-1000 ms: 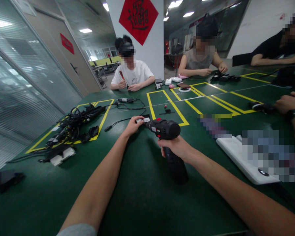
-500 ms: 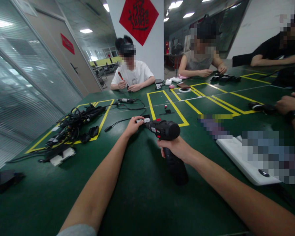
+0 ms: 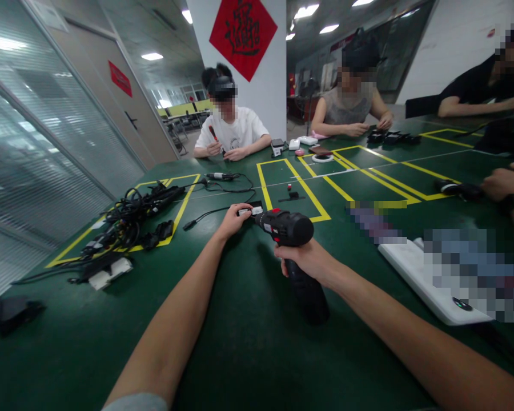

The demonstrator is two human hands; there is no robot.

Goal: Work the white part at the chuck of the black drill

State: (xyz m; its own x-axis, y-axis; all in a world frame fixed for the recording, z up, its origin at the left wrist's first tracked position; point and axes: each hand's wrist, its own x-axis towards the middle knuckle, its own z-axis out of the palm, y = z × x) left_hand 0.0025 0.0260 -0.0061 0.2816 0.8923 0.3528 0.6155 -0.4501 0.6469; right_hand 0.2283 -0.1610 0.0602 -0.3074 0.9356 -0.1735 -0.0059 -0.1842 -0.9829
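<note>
My right hand is wrapped round the grip of a black cordless drill with red details. The drill's chuck points away and to the left, towards a small black device with a white label that lies on the table. Whether the bit touches this device cannot be made out. My left hand is closed on the device's near left side, fingertips over its top. A black cable with a plug end lies just left of it.
Tangled black cables and adapters cover the left of the green table. A white device lies at the right. Small black and red pieces sit inside a yellow-taped area. Opposite, a person in white holds a screwdriver; others sit further right.
Both hands, the drill and the labelled device hold nearly the same places. The whole view has shifted very slightly.
</note>
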